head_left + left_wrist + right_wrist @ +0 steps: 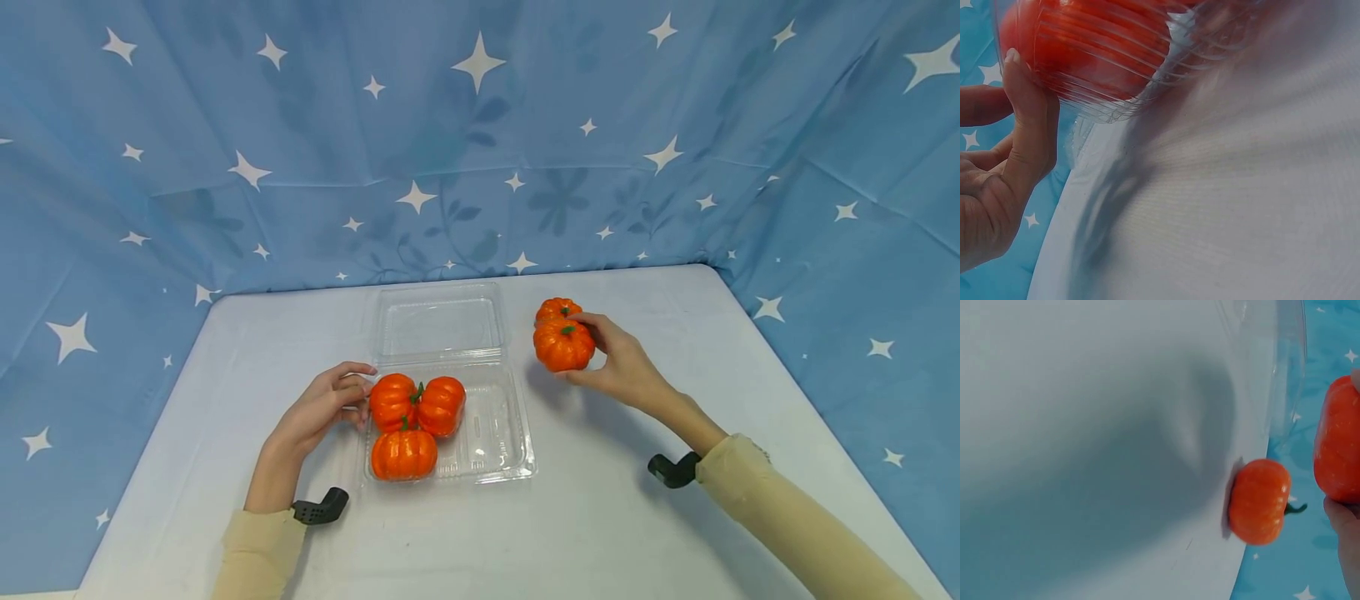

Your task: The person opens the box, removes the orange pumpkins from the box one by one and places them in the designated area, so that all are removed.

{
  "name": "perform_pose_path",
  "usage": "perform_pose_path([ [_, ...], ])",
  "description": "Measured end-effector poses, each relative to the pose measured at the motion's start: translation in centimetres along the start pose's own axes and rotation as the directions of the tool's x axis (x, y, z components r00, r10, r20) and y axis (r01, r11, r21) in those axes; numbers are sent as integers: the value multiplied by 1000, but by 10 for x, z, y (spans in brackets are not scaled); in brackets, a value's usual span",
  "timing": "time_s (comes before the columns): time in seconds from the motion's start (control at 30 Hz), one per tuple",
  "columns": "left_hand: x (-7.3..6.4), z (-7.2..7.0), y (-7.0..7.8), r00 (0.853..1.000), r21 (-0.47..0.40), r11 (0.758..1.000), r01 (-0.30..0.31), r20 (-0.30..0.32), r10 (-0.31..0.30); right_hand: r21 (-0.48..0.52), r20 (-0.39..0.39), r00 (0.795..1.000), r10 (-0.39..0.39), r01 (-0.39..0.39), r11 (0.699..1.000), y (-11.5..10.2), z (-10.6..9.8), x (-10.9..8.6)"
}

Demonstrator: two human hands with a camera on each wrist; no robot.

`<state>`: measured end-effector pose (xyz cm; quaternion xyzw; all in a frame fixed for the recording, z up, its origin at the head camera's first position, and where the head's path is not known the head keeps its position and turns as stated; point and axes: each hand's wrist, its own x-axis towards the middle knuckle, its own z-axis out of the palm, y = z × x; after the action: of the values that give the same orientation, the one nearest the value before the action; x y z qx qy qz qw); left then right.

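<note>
My right hand [626, 362] holds a small orange toy pumpkin [563, 346] between thumb and fingers, raised off the table with its green stem up. Just behind it, a second pumpkin [1260, 501] sits on the table, partly covered in the head view. A clear plastic clamshell container [491, 425] lies unfolded at the middle. Three pumpkins, one at the back left [393, 402], one beside it [442, 407] and one in front [404, 455], fill its left part. With bent fingers, my left hand [322, 408] holds the container's left edge, thumb against the ribbed wall [1097, 78].
The container's lid [441, 325] lies flat behind its base. A white cloth [600, 525] covers the table. Blue curtain fabric with white stars [480, 150] stands along the back and both sides.
</note>
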<state>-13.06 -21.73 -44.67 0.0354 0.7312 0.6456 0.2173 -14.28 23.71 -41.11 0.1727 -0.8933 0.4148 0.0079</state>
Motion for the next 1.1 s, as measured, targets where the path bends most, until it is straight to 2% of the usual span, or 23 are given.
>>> perform_pose_path([
  [0.47,0,-1,-1,1000,-7,1000,-4,7,4,-22,-41,997,67,-68,997,21,-18,-3],
  [1.1,1,0,-1,1000,-19,1000,-6,11,6,-30,-92,972,216,-219,975,60,-34,2],
])
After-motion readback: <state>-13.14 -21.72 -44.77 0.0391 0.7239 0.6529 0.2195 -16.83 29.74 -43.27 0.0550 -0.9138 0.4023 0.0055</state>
